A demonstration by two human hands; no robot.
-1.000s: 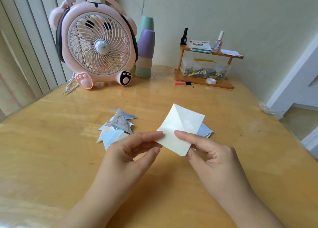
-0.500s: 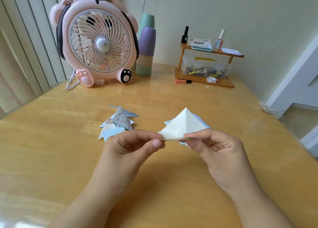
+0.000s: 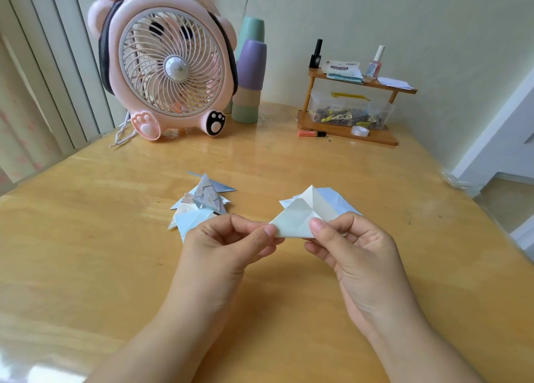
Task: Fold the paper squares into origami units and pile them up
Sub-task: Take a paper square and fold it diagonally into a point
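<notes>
Above the wooden table (image 3: 86, 252) I hold a pale creased paper square (image 3: 297, 216), collapsed into a pointed shape. My left hand (image 3: 228, 247) pinches its left corner between thumb and forefinger. My right hand (image 3: 352, 247) pinches its right side, thumb on top. A pile of folded origami units (image 3: 202, 206), blue and patterned, lies on the table just behind my left hand. A few unfolded light-blue paper squares (image 3: 335, 199) lie flat behind the held paper, partly hidden by it and by my right hand.
A pink bear-shaped desk fan (image 3: 170, 65) stands at the back left, stacked pastel cups (image 3: 250, 79) beside it. A small wooden shelf (image 3: 349, 128) with bottles, a clip box and tape sits at the back right. The table's edge drops off at right.
The paper stood open as a flat creased square a second ago; my hands have pushed its sides together and lowered it into a collapsed pointed shape. The pile has not moved.
</notes>
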